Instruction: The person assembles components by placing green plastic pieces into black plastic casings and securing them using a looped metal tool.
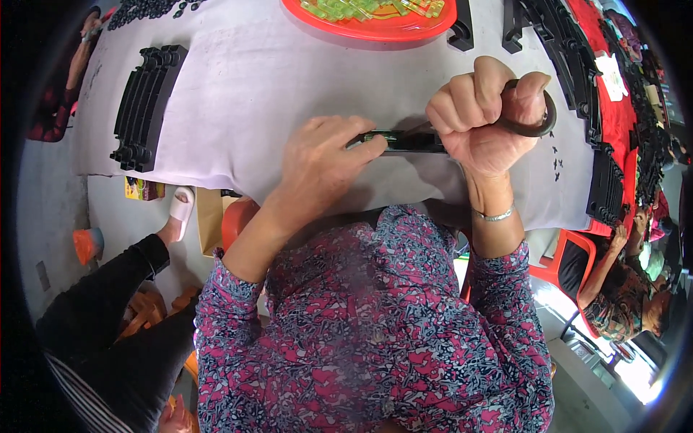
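Note:
In front of my body lies a narrow black plastic strip (415, 142) on the cloth, with a small greenish piece (390, 136) showing at its left part. My left hand (317, 159) grips the strip's left end between thumb and fingers. Over the right end, my right hand (480, 126) is closed in a fist around what looks like a pair of scissors. Their dark ring handle (533, 132) loops about my thumb. A thin dark blade seems to point left onto the strip; most of the tool is hidden in my palm.
A red tray (354, 32) of yellow-green clear pieces stands at the far edge. Black ribbed plastic parts (148, 108) lie to the left, more (606, 184) along the right. Tiny black bits (556, 162) dot the pale cloth (238, 79). Other people sit at both sides.

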Demonstrator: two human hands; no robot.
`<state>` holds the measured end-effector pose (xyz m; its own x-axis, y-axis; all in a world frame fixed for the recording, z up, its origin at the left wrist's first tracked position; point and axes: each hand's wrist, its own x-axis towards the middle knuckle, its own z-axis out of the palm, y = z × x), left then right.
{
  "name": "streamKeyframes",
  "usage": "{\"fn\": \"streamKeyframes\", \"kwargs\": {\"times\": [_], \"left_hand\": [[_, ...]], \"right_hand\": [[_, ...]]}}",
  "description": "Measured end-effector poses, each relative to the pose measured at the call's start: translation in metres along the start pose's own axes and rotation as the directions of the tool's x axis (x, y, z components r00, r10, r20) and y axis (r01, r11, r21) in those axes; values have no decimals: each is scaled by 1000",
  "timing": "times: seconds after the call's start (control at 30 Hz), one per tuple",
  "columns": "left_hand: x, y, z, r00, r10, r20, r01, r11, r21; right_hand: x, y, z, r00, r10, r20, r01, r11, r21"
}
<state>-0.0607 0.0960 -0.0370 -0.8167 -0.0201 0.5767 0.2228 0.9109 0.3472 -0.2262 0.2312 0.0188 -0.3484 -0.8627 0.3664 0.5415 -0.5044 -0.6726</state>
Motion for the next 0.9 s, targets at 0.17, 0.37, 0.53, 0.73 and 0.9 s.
{"fn": "streamKeyframes", "kwargs": {"times": [0.17, 0.37, 0.53, 0.73, 0.9], "left_hand": [[-1, -3, 3, 1000, 11, -12, -11, 1000, 1], [1, -1, -1, 1000, -9, 19, 10, 999, -41], [1, -1, -3, 999, -43, 6, 44, 994, -100], [1, -1, -12, 984, -159, 87, 174, 962, -212], [2, -2, -11, 984, -158, 79, 173, 956, -239]], "right_hand": [[-2, 7, -3, 1000, 22, -20, -22, 1000, 2], [-4, 12, 13, 994, 50, -102, -59, 994, -87], [-6, 10, 9, 981, 27, -194, -32, 999, -20], [3, 19, 16, 979, 14, -205, -23, 999, -41], [8, 25, 12, 986, 1, -165, 1, 1000, 10]]}}
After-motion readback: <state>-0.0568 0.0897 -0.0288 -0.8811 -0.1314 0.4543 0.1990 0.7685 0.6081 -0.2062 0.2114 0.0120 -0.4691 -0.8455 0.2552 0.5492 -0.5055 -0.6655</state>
